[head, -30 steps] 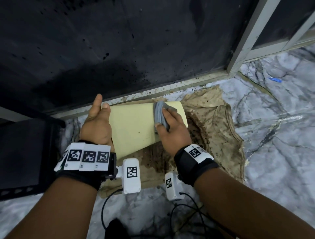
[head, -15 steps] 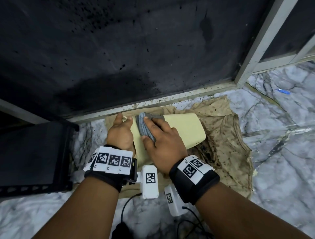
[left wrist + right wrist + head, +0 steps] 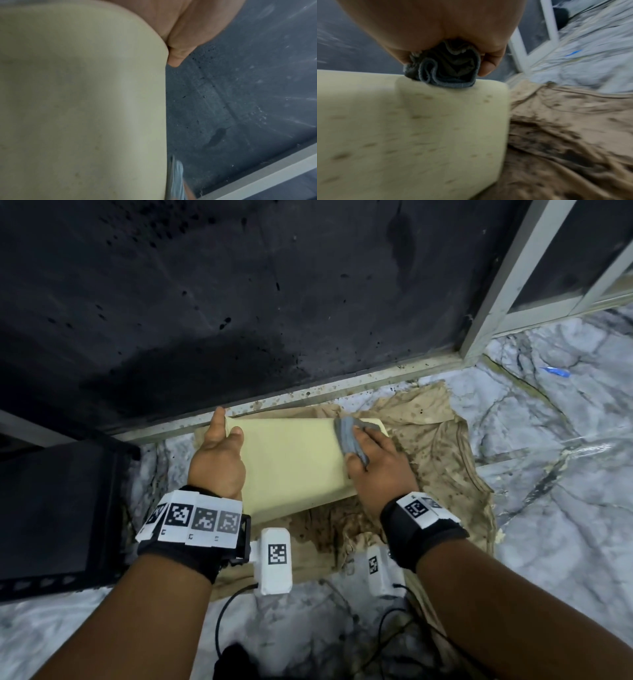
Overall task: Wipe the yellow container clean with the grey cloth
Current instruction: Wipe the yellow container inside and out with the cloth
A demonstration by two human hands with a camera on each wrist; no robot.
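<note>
pale yellow container (image 3: 291, 460), grey cloth (image 3: 349, 436)

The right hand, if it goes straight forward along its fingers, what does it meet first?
Probably the spattered sill strip under the dark panel. The right hand presses the grey cloth on the yellow container's far right corner, fingers pointing toward that wall. Depth is unclear.

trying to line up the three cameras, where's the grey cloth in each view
Head: grey cloth sits right of centre, bunched under the right hand at the far right corner of the yellow container.
Left wrist: only a blurred sliver at the bottom edge, beside the container's right edge.
Right wrist: upper middle, bunched in the hand.
Shared landmark: the yellow container.
</note>
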